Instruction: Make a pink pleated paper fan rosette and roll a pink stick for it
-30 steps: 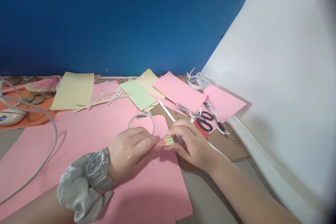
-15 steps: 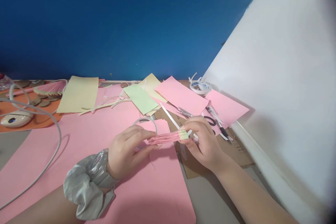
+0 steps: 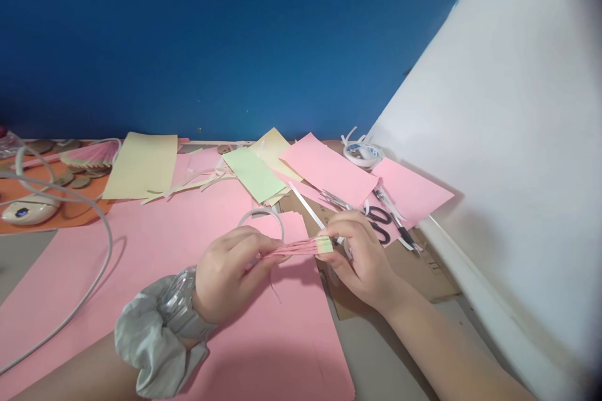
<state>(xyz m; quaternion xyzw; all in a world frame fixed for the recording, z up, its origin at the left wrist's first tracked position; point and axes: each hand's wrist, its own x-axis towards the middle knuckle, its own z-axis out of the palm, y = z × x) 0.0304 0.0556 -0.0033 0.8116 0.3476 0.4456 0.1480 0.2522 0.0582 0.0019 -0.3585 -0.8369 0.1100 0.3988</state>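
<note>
Between my hands is a narrow bundle of pleated pink paper [image 3: 301, 247] with a pale green band at its right end. My left hand [image 3: 232, 266] pinches its left end between thumb and fingers; a grey scrunchie and a clear watch-like band are on that wrist. At the green end, my right hand [image 3: 360, 257] presses with thumb and fingertips. The bundle is held above a stack of pink paper [image 3: 301, 338]. Part of its left end is hidden by my left fingers.
Black-handled scissors [image 3: 380, 216], a pen [image 3: 405, 235] and a tape roll [image 3: 363, 153] lie right, by cardboard [image 3: 433, 269]. Pink, green [image 3: 256, 175] and yellow sheets [image 3: 141, 166] lie behind. Left are a computer mouse [image 3: 31, 210], a looping cable [image 3: 106, 263] and a pink pleated fan [image 3: 96, 153].
My right hand has shifted slightly left and down, bringing the bundle's green end with it. The bundle looks thinner where my left hand pinches it. The view has moved slightly.
</note>
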